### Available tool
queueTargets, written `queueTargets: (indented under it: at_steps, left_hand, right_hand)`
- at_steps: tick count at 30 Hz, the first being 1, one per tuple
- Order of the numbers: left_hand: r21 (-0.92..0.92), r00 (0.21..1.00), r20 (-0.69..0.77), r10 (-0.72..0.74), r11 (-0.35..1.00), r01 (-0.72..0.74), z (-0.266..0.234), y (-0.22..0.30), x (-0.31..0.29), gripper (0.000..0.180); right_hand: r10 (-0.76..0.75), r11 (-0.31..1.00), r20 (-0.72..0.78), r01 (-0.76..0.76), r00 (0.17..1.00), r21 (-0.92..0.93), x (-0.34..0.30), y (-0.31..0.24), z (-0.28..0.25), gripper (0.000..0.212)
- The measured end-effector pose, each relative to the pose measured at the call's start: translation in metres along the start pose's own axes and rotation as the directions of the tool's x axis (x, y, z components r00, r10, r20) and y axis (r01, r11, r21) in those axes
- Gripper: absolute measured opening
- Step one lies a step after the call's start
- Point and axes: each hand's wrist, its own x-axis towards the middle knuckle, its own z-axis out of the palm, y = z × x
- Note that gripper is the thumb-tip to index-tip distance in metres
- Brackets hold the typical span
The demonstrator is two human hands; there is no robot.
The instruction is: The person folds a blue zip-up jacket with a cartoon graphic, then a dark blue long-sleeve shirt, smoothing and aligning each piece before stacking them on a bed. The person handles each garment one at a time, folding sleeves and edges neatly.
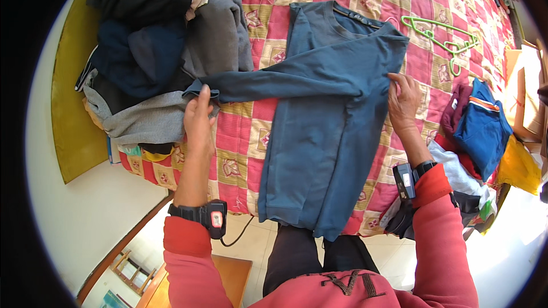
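Note:
A dark teal long-sleeved sweatshirt (305, 154) lies spread on the bed, its neckline at the far end and its hem hanging toward me over the near edge. One sleeve stretches across the chest to the left; the other runs down along the right side. My left hand (198, 120) is closed on the cuff of the crossing sleeve, beside the clothes pile. At the right edge, below the shoulder, my right hand (405, 101) pinches the sweatshirt's cloth between thumb and fingers.
A checkered quilt (268, 0) in red and cream covers the bed. Dark and grey clothes (220, 37) are heaped at the left. Green hangers (442, 33) lie at the far right, above folded blue clothing (482, 131). A cardboard box (522, 91) stands beyond the right side.

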Motion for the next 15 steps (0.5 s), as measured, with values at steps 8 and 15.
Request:
queueTargets:
  at_steps: [8,15]
  left_hand:
    - [-0.461,0.939,-0.179,-0.294,0.868,0.184,0.015,0.005,0.065,0.025]
    - [-0.566,0.984,0.126,0.126,0.824,-0.033,-0.034,0.015,0.023,0.025]
  right_hand:
    - [0.104,0.983,0.375,-0.153,0.921,0.103,0.072,-0.034,0.041,0.017]
    - [0.256,0.925,0.511,-0.362,0.820,0.118,0.071,-0.031,0.071,0.028]
